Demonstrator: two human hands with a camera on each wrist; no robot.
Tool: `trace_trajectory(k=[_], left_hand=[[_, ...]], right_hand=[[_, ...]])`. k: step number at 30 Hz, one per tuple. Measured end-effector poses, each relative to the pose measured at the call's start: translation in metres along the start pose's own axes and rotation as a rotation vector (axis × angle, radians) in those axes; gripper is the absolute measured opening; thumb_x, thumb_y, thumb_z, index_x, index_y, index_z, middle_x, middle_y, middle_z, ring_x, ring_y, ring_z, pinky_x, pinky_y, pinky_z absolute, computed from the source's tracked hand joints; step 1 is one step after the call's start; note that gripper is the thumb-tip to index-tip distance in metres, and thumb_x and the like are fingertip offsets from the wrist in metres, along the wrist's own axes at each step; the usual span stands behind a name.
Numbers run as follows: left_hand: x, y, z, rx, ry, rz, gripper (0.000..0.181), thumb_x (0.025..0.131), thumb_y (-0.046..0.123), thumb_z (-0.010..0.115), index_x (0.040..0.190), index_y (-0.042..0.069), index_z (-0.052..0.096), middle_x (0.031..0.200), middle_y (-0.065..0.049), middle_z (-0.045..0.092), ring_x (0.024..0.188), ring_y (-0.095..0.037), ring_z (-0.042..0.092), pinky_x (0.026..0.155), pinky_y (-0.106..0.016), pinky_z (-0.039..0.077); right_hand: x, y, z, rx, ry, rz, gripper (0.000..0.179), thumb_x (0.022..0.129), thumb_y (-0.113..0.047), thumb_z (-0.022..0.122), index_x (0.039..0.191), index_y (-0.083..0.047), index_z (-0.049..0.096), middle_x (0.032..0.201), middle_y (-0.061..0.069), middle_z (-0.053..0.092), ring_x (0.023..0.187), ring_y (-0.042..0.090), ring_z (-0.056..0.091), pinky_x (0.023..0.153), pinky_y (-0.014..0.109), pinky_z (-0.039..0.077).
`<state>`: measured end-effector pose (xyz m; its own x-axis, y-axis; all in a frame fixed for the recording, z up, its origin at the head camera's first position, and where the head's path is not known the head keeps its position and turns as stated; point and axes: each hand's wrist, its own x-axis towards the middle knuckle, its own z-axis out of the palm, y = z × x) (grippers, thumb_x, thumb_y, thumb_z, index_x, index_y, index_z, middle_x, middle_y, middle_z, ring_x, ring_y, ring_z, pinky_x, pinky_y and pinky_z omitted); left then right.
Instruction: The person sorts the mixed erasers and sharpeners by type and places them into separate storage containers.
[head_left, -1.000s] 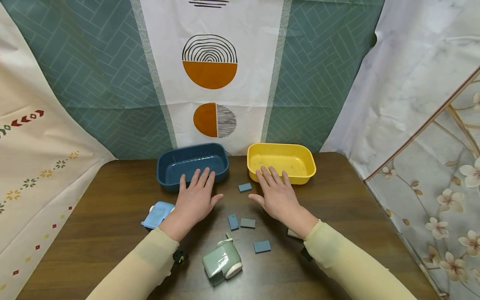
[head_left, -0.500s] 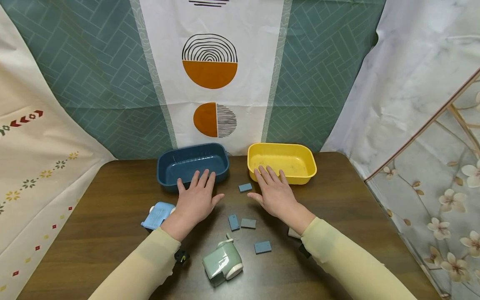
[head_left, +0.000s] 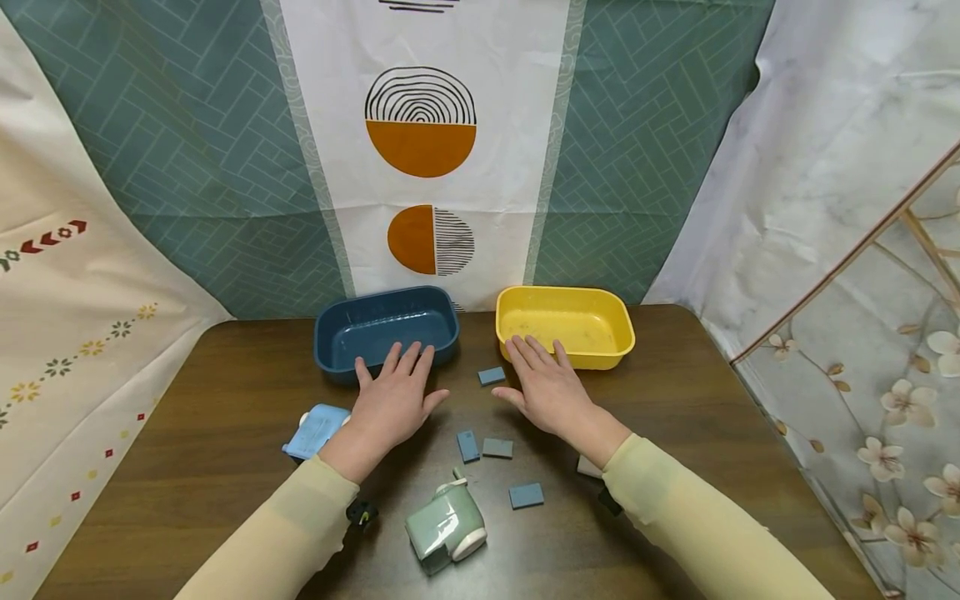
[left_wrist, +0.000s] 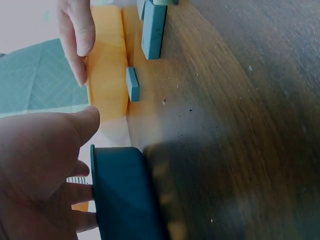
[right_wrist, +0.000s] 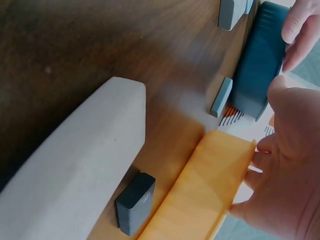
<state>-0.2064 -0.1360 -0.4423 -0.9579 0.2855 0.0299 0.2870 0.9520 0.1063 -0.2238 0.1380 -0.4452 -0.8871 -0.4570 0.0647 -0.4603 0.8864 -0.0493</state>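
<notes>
My left hand is held palm down with straight, spread fingers at the near rim of the dark blue bin. Nothing is in its grasp. Opposite it, my right hand reaches with straight fingers to the near rim of the yellow bin, also holding nothing. In the left wrist view, fingertips overlap the blue bin's edge; whether they touch it I cannot tell. A small blue block lies between the bins. Nearer are another blue block, a grey block and a further blue block.
A green toy vehicle lies at the front middle. Left of my left wrist is a light blue toy, partly hidden. A pale object and a dark block appear by my right wrist. Patterned cloths hang behind the table.
My right hand has shifted slightly left and its fingers have drawn a little closer together. The left hand's fingertips have moved slightly nearer. The objects on the table stay put.
</notes>
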Motion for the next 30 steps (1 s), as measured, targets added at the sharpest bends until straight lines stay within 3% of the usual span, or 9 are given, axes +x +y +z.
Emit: trace_trajectory(k=[17,30], left_hand=[[-0.0028,-0.0020,-0.0014,-0.005,0.036,0.063,0.081,0.109,0.056,0.065,0.171,0.010,0.041,0.172,-0.018,0.044,0.161,-0.046,0.034,0.114,-0.093,0.017],[-0.0045,-0.0035,0.0004,-0.001,0.029,0.098,0.082,0.108,0.058,0.066,0.172,0.012,0.041,0.170,-0.014,0.047,0.162,-0.042,0.034,0.115,-0.092,0.017]], right_hand=[[-0.0026,-0.0014,0.0032,0.017,0.043,-0.055,0.086,0.111,-0.061,0.056,0.172,-0.004,0.036,0.175,0.016,0.039,0.165,0.033,0.031,0.131,0.069,0.019],[-0.0050,-0.0010,0.0043,0.048,0.019,-0.069,0.087,0.111,-0.064,0.055,0.173,-0.006,0.035,0.177,0.014,0.037,0.166,0.031,0.028,0.133,0.065,0.014]])
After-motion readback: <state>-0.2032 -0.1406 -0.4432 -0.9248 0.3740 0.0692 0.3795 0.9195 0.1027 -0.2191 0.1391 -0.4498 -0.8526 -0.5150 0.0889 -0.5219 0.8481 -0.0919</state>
